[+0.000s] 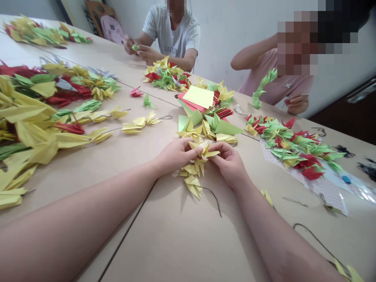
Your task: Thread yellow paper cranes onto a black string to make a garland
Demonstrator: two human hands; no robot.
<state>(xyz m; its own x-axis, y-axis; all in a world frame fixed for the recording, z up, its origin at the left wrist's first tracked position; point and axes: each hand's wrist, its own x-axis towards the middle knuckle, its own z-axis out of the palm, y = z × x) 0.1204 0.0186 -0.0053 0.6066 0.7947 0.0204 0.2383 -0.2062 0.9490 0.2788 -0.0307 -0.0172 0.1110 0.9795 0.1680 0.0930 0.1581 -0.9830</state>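
Note:
Both my hands meet over the middle of the table around a string of yellow folded-paper pieces (192, 170). My left hand (179, 153) pinches a yellow piece at the string's upper end between thumb and fingers. On the other side of that piece, my right hand (230, 162) has its thumb and fingers closed on the yellow paper. The rest of the string hangs toward me onto the table, and a thin black cord (214, 194) trails from its lower end. Just beyond my hands lie green folded papers (226, 126) and a stack of square sheets (199, 96).
Piles of yellow, red and green folded paper (38, 113) cover the left side of the table (182, 243). More strings (293, 143) lie on the right near black cords (368, 169). Two people (173, 39) sit across, one holding a small green piece (134, 47).

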